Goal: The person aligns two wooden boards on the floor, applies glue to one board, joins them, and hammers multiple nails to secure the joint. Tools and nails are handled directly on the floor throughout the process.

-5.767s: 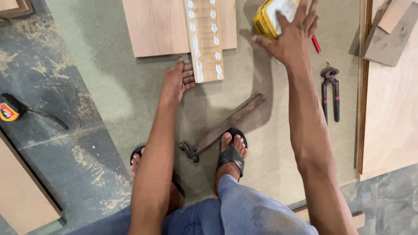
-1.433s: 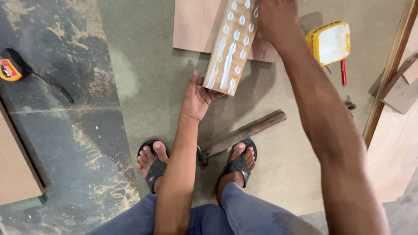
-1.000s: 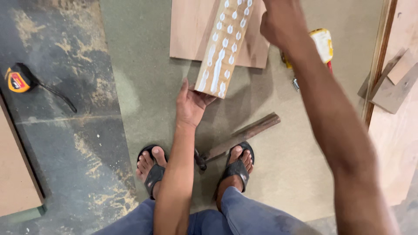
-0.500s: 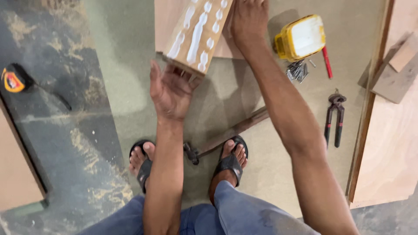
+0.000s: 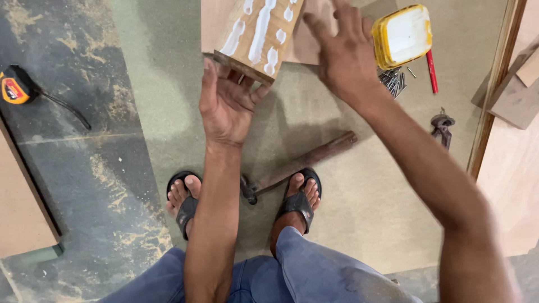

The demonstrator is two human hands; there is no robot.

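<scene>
Head view shows the left hand (image 5: 227,106), half a second ago flat under the glue-streaked wooden strip (image 5: 259,33), now cupping its near end with fingers spread, while the right hand (image 5: 343,53) hovers open just right of it, above the plywood sheet (image 5: 213,22) on the floor.

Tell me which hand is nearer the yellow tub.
Right. The right hand hovers just left of the yellow tub; the left hand is farther left, under the end of the glue-streaked wood strip.
</scene>
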